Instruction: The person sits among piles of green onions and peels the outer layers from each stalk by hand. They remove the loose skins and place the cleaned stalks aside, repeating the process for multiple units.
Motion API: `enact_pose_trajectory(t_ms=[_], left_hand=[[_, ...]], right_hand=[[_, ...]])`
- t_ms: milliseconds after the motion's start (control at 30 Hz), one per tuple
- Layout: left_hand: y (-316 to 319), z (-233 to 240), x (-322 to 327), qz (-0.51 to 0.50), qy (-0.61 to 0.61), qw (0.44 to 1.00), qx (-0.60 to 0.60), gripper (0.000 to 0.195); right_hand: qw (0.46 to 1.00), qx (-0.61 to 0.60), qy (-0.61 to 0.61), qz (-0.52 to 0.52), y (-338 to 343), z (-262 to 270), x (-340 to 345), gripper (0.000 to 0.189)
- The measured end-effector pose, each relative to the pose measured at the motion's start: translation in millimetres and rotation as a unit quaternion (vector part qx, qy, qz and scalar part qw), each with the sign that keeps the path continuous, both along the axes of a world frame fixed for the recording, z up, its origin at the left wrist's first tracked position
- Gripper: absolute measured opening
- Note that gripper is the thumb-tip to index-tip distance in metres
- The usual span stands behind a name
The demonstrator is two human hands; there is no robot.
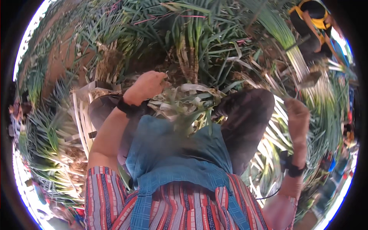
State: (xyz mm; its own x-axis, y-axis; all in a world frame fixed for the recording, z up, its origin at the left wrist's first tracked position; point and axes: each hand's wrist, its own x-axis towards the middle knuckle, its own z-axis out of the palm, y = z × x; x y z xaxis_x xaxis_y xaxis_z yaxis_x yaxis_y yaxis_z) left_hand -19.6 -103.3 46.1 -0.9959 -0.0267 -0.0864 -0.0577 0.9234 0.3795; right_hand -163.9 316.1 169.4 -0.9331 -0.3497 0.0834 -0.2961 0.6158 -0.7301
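Note:
My left hand (148, 86) is curled above a heap of stripped pale leaves (192, 100) between my knees. A small pale shred shows at its fingertips, but whether the fingers grip anything is unclear. Out past my right knee, my right hand (297, 112) is blurred, its fingers bent in. Long green onions with white stems (276, 129) lie beneath and beside it. Pale stalks (268, 80) run toward its knuckles; I cannot tell whether it holds them. Ahead of me stand unpeeled green onions (189, 54) with brown, dirty lower stems.
A large bundle of green onions (287, 40) slants across the upper right. More onions with roots (72, 161) lie at my left, near a low box-like frame (99, 86). Another person (314, 26) in black and yellow is at the upper right. Bare soil (63, 54) shows at upper left.

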Motion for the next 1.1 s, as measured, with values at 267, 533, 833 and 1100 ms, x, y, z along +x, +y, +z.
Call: enact_pose_trajectory(t_ms=[267,533,833,1100], left_hand=[[29,-4,5,-0.081,-0.165,0.977,0.108,0.034],[13,18,6,0.011,-0.16,0.984,0.079,0.042],[-11,-38,-49,0.164,-0.083,0.877,0.444,0.043],[-8,-177,-96,0.226,-0.114,0.838,0.484,0.035]], right_hand=[[0.924,0.084,-0.272,0.254,-243,-194,-88,0.033],[0.97,0.135,-0.19,0.075,-275,-511,-61,0.02],[0.88,-0.004,-0.325,0.348,-222,-356,-42,0.013],[0.841,0.083,-0.464,0.264,-167,-148,104,0.042]])
